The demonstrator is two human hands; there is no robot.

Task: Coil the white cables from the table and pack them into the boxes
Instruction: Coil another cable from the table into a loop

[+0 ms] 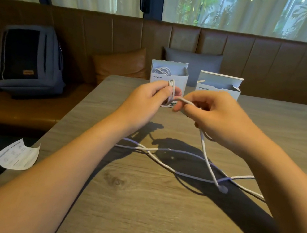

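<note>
White cable point(205, 157) is what I'm working: my left hand point(147, 99) pinches a few small loops upright, and my right hand point(209, 113) has its grip curled round the next run, feeding it across. The rest trails down to the counter point(134, 204) and crosses itself several times near my right forearm. I judge that tangle the main risk: pulling fast could cinch a crossing into a knot, or drag the free plug end off the edge. The loops could also spring loose if my left pinch eases. Behind, the left box point(168, 74) already holds a coil; the right box point(219, 85) stands open.
</note>
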